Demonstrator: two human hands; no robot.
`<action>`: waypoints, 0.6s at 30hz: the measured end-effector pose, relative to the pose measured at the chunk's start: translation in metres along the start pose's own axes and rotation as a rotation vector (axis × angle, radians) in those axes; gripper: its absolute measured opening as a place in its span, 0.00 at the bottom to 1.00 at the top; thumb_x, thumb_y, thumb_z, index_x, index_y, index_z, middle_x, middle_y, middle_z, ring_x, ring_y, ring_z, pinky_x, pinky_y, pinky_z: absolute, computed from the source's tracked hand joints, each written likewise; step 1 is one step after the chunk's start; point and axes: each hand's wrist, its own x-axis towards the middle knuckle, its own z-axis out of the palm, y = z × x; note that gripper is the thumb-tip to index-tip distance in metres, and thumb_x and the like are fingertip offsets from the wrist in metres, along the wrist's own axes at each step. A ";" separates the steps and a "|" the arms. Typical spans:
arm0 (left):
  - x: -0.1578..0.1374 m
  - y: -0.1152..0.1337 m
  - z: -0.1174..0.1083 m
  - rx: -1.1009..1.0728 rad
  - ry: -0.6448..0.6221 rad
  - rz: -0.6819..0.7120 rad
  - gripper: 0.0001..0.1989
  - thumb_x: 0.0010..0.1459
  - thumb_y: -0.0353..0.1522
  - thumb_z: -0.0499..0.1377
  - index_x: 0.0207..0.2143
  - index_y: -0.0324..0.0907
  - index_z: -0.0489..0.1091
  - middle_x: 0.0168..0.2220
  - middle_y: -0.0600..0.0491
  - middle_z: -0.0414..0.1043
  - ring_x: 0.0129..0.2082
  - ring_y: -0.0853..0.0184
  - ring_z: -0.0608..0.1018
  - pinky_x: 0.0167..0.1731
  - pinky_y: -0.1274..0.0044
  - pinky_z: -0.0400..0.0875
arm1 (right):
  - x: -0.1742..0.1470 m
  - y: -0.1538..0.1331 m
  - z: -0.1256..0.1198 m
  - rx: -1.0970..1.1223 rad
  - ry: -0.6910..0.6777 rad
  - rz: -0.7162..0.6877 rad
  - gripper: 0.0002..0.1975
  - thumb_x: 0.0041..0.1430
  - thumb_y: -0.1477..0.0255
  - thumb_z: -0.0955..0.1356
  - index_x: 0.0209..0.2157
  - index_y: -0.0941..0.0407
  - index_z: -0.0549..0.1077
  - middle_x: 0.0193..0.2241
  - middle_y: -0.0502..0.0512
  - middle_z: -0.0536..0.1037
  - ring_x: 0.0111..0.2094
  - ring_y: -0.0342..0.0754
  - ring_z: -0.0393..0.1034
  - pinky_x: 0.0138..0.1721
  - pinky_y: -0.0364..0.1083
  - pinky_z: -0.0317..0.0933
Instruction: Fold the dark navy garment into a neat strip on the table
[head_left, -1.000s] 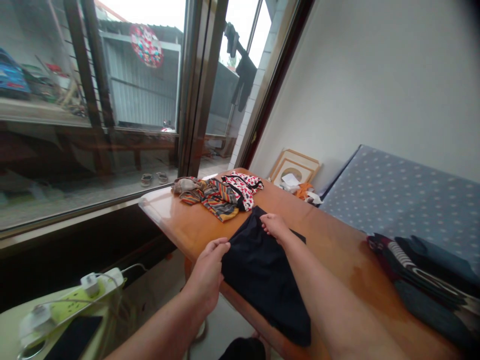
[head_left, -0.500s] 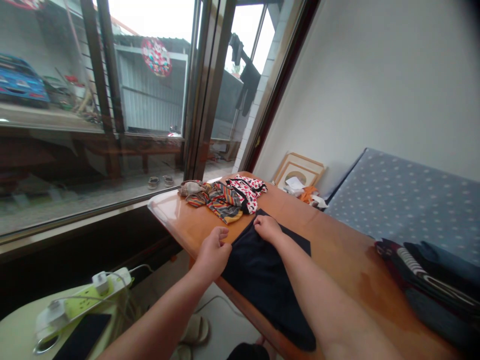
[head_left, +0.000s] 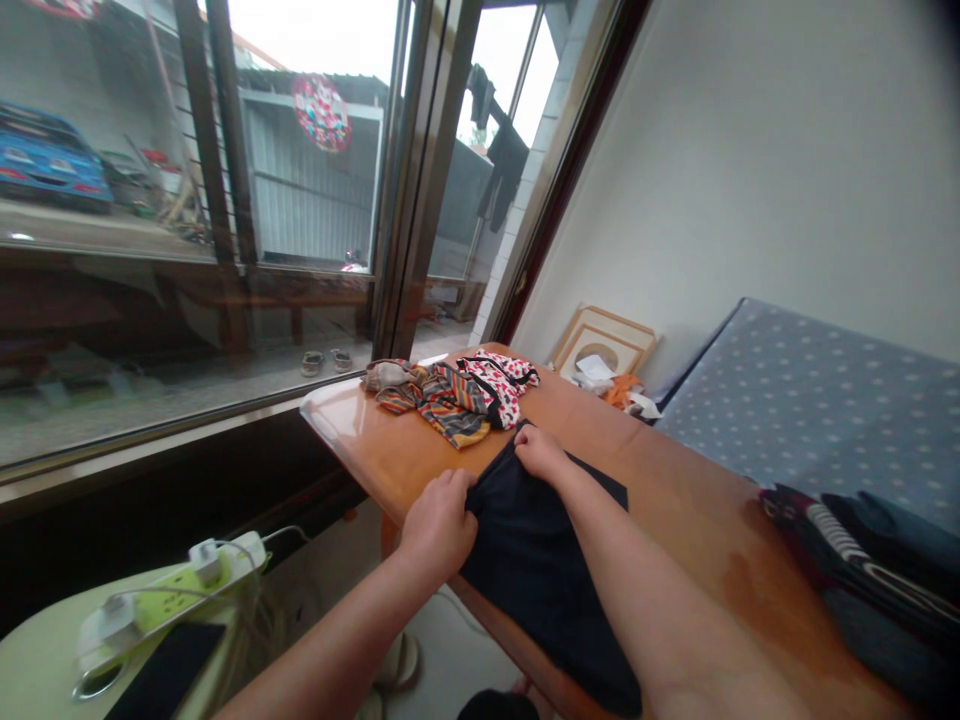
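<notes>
Presently, both hands, left (head_left: 439,520) and right (head_left: 537,452), pinched one dark garment (head_left: 540,560) overhanging the table (head_left: 675,490) edge, bare wood beyond.

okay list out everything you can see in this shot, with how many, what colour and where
dark garment: one, navy-black, flat on the table's near edge, gripped by both hands
table: one, orange-brown wood, centre
patterned clothes: a small pile, striped and red-spotted, table's far corner
folded clothes: one stack, dark with stripes, table's right end
mattress: one, blue-grey with pale dots, right against the wall
picture frame: one, pale wood, leaning on the wall
power strip: one, white and green, lower left
phone: one, black, lower left
slippers: one pair, outside the window
left hand: grips the garment's top edge
right hand: grips the same edge, farther along
</notes>
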 end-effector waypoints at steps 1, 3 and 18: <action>0.000 0.000 -0.001 0.006 -0.005 0.000 0.20 0.51 0.24 0.53 0.47 0.46 0.67 0.47 0.49 0.71 0.49 0.60 0.73 0.47 0.72 0.66 | 0.000 0.001 0.002 0.032 0.025 0.014 0.07 0.57 0.76 0.64 0.36 0.56 0.74 0.30 0.51 0.78 0.31 0.44 0.73 0.31 0.39 0.59; -0.001 0.003 -0.004 0.024 -0.002 -0.002 0.20 0.52 0.24 0.53 0.47 0.46 0.67 0.46 0.48 0.71 0.48 0.60 0.73 0.47 0.72 0.66 | -0.001 0.003 0.005 0.098 0.062 0.039 0.10 0.62 0.74 0.62 0.42 0.56 0.72 0.31 0.50 0.78 0.27 0.41 0.73 0.29 0.39 0.60; 0.009 0.038 0.025 0.165 -0.062 0.461 0.30 0.66 0.49 0.44 0.63 0.42 0.61 0.67 0.47 0.57 0.69 0.55 0.53 0.66 0.59 0.47 | -0.026 0.028 -0.001 -0.082 0.015 -0.093 0.30 0.69 0.58 0.55 0.64 0.59 0.62 0.65 0.62 0.61 0.67 0.53 0.50 0.65 0.50 0.45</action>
